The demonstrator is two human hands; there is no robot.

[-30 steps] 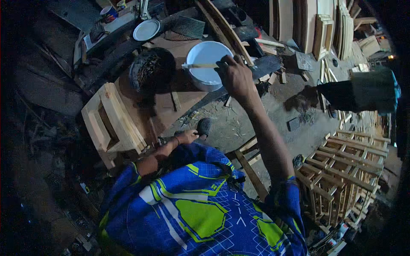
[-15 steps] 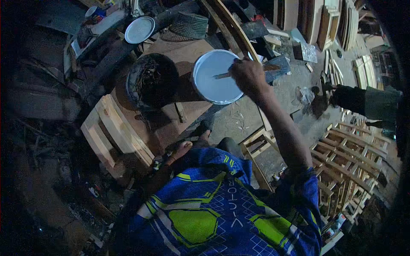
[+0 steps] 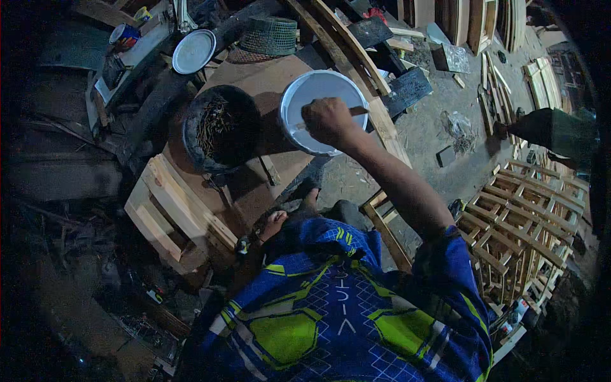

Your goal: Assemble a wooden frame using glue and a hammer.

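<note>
My right hand [image 3: 328,121] is closed around a flat wooden stick [image 3: 359,110], over a white bucket [image 3: 284,121] of pale, milky liquid [image 3: 318,86]. One end of the stick sticks out past my fist toward the right rim; the other end is mostly covered by my hand. My left hand [image 3: 273,224] rests low by my lap, its fingers too dark and small to read. To the left of the white bucket stands a black bucket [image 3: 191,137] with many thin, nail-like pieces [image 3: 215,124] inside. Both buckets stand by a brown board [image 3: 254,79].
A white round lid [image 3: 194,51] lies behind the black bucket, beside a mesh basket [image 3: 270,35]. Pale wooden frames [image 3: 184,204] lean at the left. Slatted wood [image 3: 522,219] is stacked at right. Another person's dark-clothed limb [image 3: 541,127] shows at the right edge.
My right hand has moved left with the stick, from the bucket's right rim to over its middle. The whole view has shifted slightly. My left hand stays by my lap.
</note>
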